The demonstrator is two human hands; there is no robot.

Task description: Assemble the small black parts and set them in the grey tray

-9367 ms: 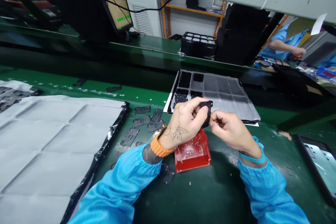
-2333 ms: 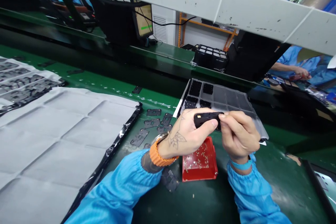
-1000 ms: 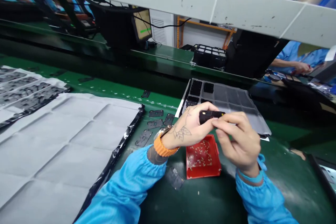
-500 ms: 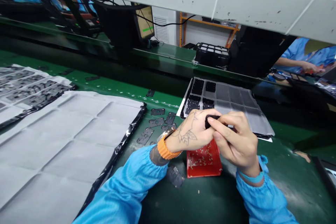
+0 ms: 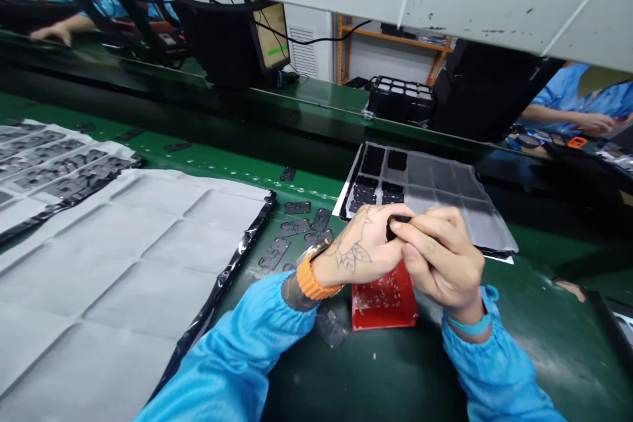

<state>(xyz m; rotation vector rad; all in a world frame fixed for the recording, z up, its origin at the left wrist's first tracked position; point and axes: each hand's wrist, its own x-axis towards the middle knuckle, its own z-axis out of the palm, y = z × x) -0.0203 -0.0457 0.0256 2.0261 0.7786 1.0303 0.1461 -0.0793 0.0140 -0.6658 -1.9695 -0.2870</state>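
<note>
Parts tray (image 5: 69, 204) far left, black edge running up to the white-lined tray (image 5: 113, 257); can't tell if they overlap. White-lined tray fills the left foreground, black right rim slanting down behind the left sleeve (image 5: 232, 349). Between that rim and the hands, loose black plates (image 5: 274, 254) lie scattered, some just beside the rim, so side room is tight there. Dark plate (image 5: 333, 331) sits below the left wrist, near the red bin.

Left hand (image 5: 359, 247) clamped round the black part (image 5: 392, 227), held above the table behind the bin; fingers hide most of it. Red bin (image 5: 386, 318): small pale bits inside, front wall in view, back edge hidden by the hands. Right hand (image 5: 440, 257) meets the left, index fingertip on the part; can't tell whether finger and thumb pinch anything. Gray-lined tray (image 5: 448, 178) lies behind both hands, near edge partly covered by them.

Most room is right of the right wrist: green tabletop (image 5: 544, 316) runs out to a dark-edged tray (image 5: 608, 320).
</note>
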